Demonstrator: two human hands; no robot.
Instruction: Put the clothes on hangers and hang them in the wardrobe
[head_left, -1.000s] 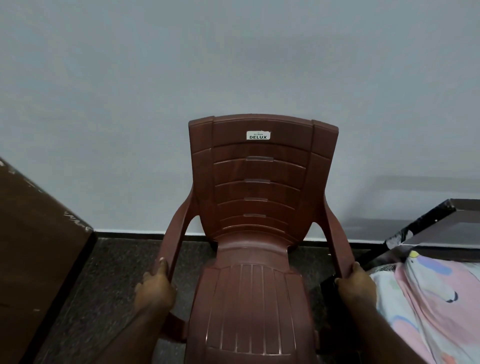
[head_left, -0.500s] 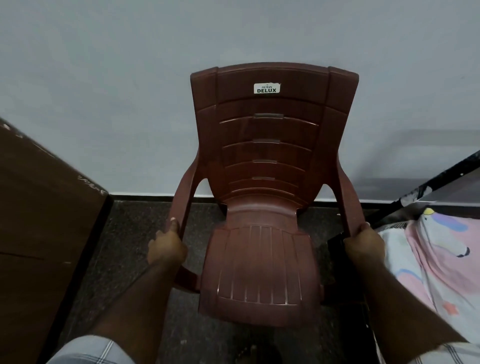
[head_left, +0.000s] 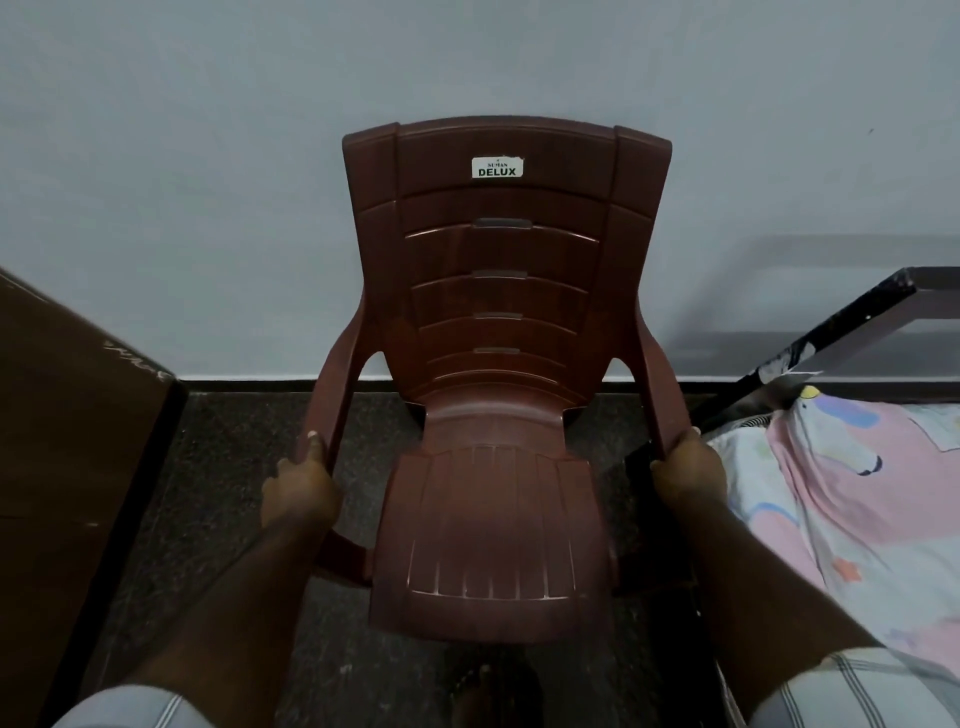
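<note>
Chair (head_left: 498, 519) lower in view, legs hidden

a home bedroom, plainly furnished: a bed (head_left: 852, 499) with a pastel cartoon-print sheet sits at the right, a brown moulded plastic armchair (head_left: 498, 395) stands against a bare pale wall (head_left: 208, 156), dark speckled stone floor (head_left: 234, 467) below, and a wooden furniture panel (head_left: 62, 441) at the left.
</note>
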